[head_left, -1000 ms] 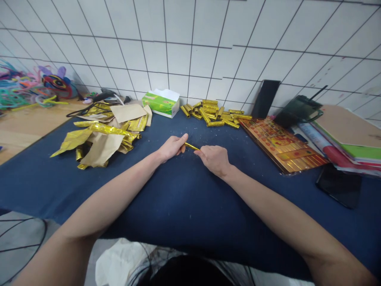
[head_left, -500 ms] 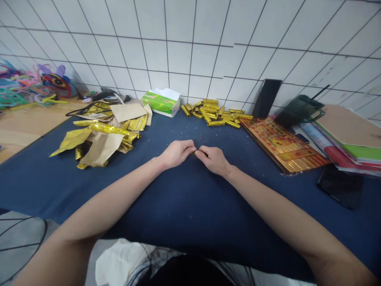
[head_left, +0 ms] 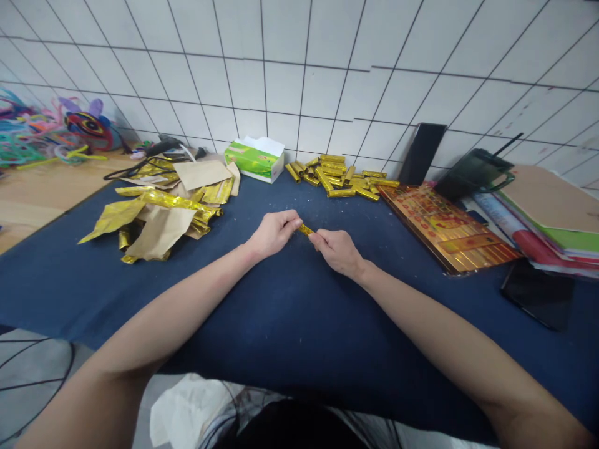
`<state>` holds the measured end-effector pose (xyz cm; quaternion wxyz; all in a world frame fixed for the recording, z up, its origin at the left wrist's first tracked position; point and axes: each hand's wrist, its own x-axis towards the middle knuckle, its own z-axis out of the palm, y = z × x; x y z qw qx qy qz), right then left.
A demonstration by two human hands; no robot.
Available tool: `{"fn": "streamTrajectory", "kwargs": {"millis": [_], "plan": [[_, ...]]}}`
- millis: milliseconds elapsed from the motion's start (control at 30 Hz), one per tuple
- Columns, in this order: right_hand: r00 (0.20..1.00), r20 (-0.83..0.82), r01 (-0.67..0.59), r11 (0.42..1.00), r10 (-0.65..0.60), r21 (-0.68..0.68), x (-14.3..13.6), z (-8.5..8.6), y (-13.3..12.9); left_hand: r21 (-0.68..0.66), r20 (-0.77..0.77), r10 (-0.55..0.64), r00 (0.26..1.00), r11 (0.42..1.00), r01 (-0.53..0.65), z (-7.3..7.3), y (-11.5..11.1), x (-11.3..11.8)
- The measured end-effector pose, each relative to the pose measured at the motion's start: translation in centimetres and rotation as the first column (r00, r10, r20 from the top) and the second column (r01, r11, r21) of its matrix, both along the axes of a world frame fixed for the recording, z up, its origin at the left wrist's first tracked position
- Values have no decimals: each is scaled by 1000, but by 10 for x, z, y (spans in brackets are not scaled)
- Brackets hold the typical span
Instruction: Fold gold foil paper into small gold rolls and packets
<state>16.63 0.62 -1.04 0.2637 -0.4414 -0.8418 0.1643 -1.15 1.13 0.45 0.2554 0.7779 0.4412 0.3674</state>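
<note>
A small gold roll (head_left: 306, 230) spans the gap between my two hands, above the dark blue cloth (head_left: 290, 299). My left hand (head_left: 277, 232) pinches its left end. The other end is gripped by my right hand (head_left: 335, 247), thumb and fingers pressed together. Both hands cover the roll's ends. Behind them, near the wall, lies a pile of several gold rolls (head_left: 341, 193). Crumpled gold and tan paper sheets (head_left: 161, 231) are heaped to the left.
A green tissue box (head_left: 253, 163) stands by the tiled wall. At right are a red-and-gold packet (head_left: 449, 231), an upright black phone (head_left: 422, 153), a dark cup (head_left: 472, 174), stacked papers (head_left: 552, 206) and a dark flat device (head_left: 538, 294). Colourful craft pieces (head_left: 47, 137) lie far left.
My hands have moved slightly apart, the left one a little up and left. More of the gold roll now shows between them.
</note>
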Motion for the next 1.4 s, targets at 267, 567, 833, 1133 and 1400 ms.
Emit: {"fn": "streamTrajectory", "kwargs": {"millis": [267,567,833,1133,1400], "plan": [[940,312,18,932,-139,361,3,-8,3,-295,4,1,1000,955,1,4,10,-8],[966,236,32,958,-103,285,2,-4,0,-408,38,-8,999,913,23,5,11,-7],[999,-6,-37,997,36,-72,1,0,3,-131,-60,-88,994,988,79,3,-1,3],[996,83,38,998,-43,53,-1,-5,0,-177,-67,-88,994,981,75,2,-1,6],[996,44,78,997,-79,24,-3,-2,2,-118,-23,-15,1000,993,13,1,5,1]]}}
